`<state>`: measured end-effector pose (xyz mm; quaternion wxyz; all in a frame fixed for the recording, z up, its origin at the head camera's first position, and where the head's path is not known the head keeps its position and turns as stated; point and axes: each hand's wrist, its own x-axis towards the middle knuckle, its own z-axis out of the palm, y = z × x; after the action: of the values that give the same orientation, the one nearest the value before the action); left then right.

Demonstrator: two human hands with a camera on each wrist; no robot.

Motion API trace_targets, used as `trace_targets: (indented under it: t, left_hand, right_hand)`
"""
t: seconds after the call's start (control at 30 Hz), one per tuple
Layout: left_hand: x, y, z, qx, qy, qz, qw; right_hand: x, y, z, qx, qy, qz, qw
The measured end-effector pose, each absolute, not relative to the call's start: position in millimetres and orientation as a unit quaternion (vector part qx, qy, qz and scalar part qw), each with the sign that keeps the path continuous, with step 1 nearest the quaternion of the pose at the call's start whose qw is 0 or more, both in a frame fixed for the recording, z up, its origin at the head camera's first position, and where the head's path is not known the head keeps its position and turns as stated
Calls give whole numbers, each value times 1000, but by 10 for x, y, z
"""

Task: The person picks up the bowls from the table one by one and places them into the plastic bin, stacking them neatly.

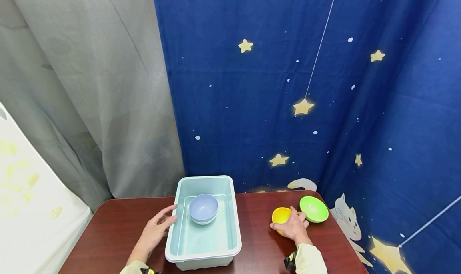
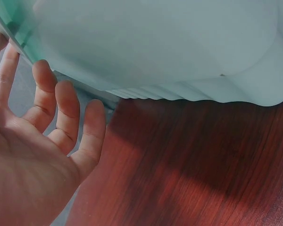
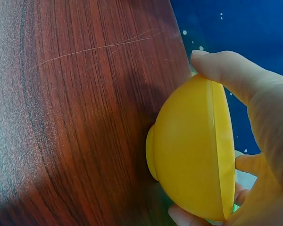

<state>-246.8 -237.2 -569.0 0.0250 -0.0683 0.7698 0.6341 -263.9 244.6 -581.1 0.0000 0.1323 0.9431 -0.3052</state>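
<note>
My right hand [image 1: 293, 227] holds a yellow bowl [image 3: 191, 146] across its rim. In the right wrist view the thumb lies on one edge and fingertips show at the opposite edge. That bowl is upright, its foot at or just above the tabletop. At the left long side of a pale blue plastic bin [image 1: 201, 252] is my left hand [image 1: 153, 232], its fingers loosely bent and its thumb and forefinger near the rim. Whether they touch the rim I cannot tell. Inside the bin sits a blue bowl [image 1: 203, 207], with a paler bowl [image 1: 204, 222] showing beneath it.
A green bowl [image 1: 314, 209] stands on the dark red wooden table [image 1: 252, 226], just beyond the right hand near the table's right edge. Behind the table hang a grey curtain [image 1: 133, 106] and a blue starry curtain [image 1: 252, 106].
</note>
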Motion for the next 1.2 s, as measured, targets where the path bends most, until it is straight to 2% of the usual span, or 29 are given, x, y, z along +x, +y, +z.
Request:
trace_targets:
  t: [1.2]
  left_hand:
    - [-2476, -2380, -5697, -67, 771, 632, 25]
  right_hand:
    - [-2640, 2395, -5389, 86, 945, -316, -17]
